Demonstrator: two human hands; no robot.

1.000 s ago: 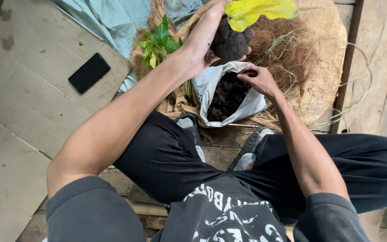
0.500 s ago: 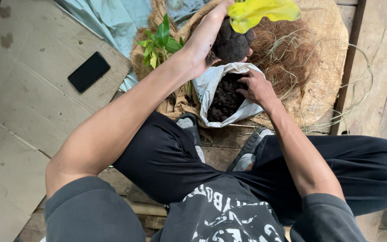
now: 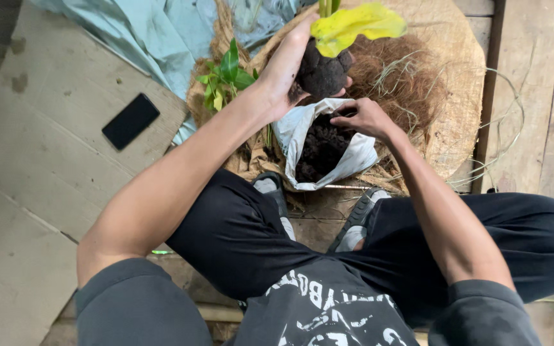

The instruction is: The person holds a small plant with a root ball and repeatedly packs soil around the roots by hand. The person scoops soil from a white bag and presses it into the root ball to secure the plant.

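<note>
L hand (image 3: pixel 286 70) cupped round soil ball (image 3: pixel 320 74) w/ yellow leaf (image 3: pixel 354 24); crumbly, prob. support underneath. R hand (image 3: pixel 361 117) fingers curled at soil bag (image 3: pixel 354 157) rim.

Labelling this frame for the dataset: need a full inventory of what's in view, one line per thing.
soil ball: 1, dark brown, plant's root end, held above the bag
yellow leaf: 1, yellow-green, top centre, on the held plant
plastic bag: 1, white, open, dark soil inside, in front of the feet
coconut fibre: 1 heap, reddish brown, on the wood round
wood round: 1, tan, upper right
small green plant: 1, green, left of the bag
tarp: 1, pale blue-green, upper left
phone: 1, black, on the cardboard
cardboard: 1 sheet, beige, left
left hand: grips the soil ball
right hand: at the bag's mouth
</note>
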